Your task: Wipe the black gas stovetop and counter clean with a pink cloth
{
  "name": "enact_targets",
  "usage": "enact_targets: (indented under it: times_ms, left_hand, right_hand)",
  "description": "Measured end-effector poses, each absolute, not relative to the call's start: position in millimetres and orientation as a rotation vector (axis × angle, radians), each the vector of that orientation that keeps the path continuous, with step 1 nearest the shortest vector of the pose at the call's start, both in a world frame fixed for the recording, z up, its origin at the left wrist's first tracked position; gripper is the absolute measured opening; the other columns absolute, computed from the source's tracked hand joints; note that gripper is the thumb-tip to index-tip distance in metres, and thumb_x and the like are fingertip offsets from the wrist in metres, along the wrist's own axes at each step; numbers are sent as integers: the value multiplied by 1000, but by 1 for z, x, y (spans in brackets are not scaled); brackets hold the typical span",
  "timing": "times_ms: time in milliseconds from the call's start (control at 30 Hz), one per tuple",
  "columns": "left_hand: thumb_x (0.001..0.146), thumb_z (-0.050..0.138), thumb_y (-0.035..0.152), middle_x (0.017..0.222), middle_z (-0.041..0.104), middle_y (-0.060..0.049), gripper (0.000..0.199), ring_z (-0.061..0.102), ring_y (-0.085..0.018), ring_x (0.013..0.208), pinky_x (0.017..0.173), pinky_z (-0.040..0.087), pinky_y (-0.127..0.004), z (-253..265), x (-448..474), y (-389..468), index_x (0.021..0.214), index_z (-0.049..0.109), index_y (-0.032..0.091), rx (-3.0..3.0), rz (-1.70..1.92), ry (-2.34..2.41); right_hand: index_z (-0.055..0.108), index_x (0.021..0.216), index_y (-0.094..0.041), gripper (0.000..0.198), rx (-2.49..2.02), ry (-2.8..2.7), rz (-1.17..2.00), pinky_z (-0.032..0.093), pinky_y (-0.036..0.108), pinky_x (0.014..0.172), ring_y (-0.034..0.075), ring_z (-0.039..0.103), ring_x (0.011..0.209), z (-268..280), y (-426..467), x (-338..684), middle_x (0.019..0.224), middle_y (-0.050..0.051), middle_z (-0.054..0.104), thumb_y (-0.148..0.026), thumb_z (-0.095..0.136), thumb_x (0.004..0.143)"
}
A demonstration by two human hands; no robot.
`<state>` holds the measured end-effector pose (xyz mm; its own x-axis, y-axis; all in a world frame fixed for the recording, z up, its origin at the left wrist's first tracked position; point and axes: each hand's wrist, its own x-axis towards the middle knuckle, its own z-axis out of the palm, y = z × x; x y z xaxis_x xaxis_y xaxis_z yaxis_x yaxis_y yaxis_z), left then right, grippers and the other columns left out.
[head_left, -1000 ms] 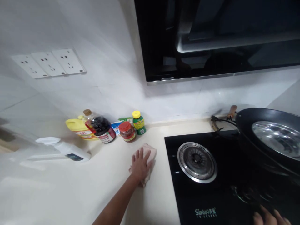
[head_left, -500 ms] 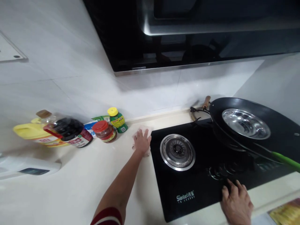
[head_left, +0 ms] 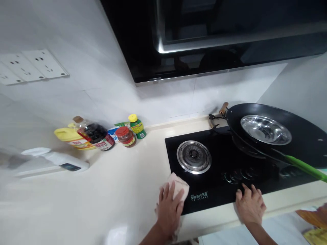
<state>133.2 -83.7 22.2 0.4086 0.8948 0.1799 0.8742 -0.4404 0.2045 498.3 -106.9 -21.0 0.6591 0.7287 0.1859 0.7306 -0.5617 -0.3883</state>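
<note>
My left hand (head_left: 169, 209) presses a pale pink cloth (head_left: 181, 186) down over the front left corner of the black glass gas stove (head_left: 217, 190), its fingers stretched across the cloth. Part of the cloth is hidden under the palm. On the stove's front edge rests my right hand (head_left: 250, 204), fingers apart and slightly bent, holding nothing. Behind my hands lies the bare left burner (head_left: 194, 157). A black wok (head_left: 304, 132) sits on the right side of the stove, with a shiny metal basin (head_left: 265, 129) in it.
A green handle (head_left: 305, 167) sticks out at the wok's near side. Along the wall stand a green bottle (head_left: 137, 126), a red-lidded jar (head_left: 125, 136), a dark sauce bottle (head_left: 98, 136) and a yellow jug (head_left: 74, 139). A white appliance (head_left: 53, 163) lies left. The range hood (head_left: 217, 61) hangs above.
My left hand has drawn the cloth from the counter beside the stove's back left side toward me, onto the front left corner. My right hand stays at the front edge. The view has shifted left.
</note>
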Motion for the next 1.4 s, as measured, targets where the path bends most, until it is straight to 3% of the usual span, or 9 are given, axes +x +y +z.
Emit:
enact_targets:
  times_ms: [167,300,433,567,667,867,1233,1400]
  left_hand:
    - [93,57,36,170,35,-4,68,37,-30,156,120,40,-54,13,126,-154,157,37,44,2768,493,1586]
    - [96,55,35,170,35,-8,67,38,-30,155,120,40,-53,15,121,-162,159,34,42,2660,391,1708]
    - [100,48,40,169,39,-8,60,38,-30,155,122,37,-53,17,125,-127,158,35,39,2359,349,1881]
    - [102,34,47,169,37,-17,66,35,-33,156,125,32,-57,20,134,-59,163,27,21,2166,364,2055]
    - [101,31,56,166,40,-20,73,36,-36,155,125,31,-58,25,138,-10,161,31,15,2067,352,2110]
    - [101,31,60,168,39,-19,69,34,-39,156,124,29,-63,27,141,4,158,41,23,2057,353,2100]
    - [96,54,49,165,46,-4,61,42,-32,152,121,40,-55,-1,111,-194,155,42,41,2259,393,2046]
    - [100,42,42,164,47,-11,56,42,-31,153,120,41,-57,-2,24,-194,155,46,32,1981,220,2419]
  right_hand:
    - [56,141,-17,54,-2398,-1127,39,28,69,118,41,25,156,-16,-108,498,161,23,39,-48,33,103]
    - [56,142,-20,51,-2369,-1140,119,25,70,119,41,20,157,-9,-109,498,161,17,42,-46,34,103]
    - [56,143,-21,50,-2360,-1156,150,26,70,118,41,18,157,-6,-109,497,161,15,43,-43,35,103]
    - [56,141,-21,51,-2355,-1169,128,26,69,118,41,18,156,-8,-108,498,161,15,43,-45,32,104]
    - [57,140,-20,51,-2352,-1173,120,27,69,118,42,20,156,-9,-108,499,160,15,44,-46,31,104]
    - [57,141,-21,49,-2360,-1156,96,28,69,117,41,22,155,-7,-107,498,159,15,45,-43,37,101]
    - [58,142,-20,59,-2399,-1173,98,26,70,117,43,25,153,-11,-111,503,160,17,44,-52,28,103]
    - [59,141,-20,59,-2425,-1180,101,26,70,117,44,26,153,-14,-111,507,160,17,45,-52,28,103]
